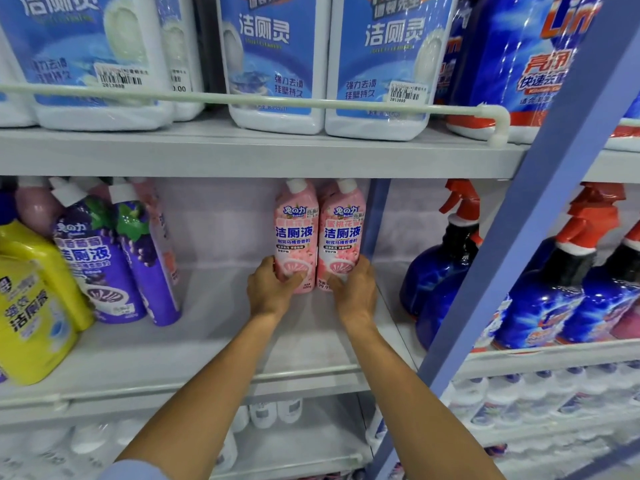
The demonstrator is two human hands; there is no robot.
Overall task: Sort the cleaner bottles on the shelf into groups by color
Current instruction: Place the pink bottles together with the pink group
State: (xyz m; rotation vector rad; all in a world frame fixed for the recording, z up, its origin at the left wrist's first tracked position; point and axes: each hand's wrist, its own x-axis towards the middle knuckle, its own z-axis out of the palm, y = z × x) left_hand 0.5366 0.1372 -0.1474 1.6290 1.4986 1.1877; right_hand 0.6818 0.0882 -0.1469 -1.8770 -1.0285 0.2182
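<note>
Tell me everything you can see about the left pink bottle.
The left pink bottle looks like glossy plastic, with a white cap, blue characters and a round pink picture low on its label. It stands upright on the shelf, close beside its twin. The left hand grips its base.

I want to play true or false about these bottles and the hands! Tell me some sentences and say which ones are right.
1. The left hand holds the left pink bottle, and the right hand holds the right pink bottle. True.
2. Both pink bottles lie flat. False: they stand upright, side by side.
3. The purple bottles are left of the pink ones. True.
4. The spray bottles have green triggers. False: the triggers are red.
5. The yellow bottle stands between the pink bottles. False: it is far to their left, beyond the purple bottles.
</note>
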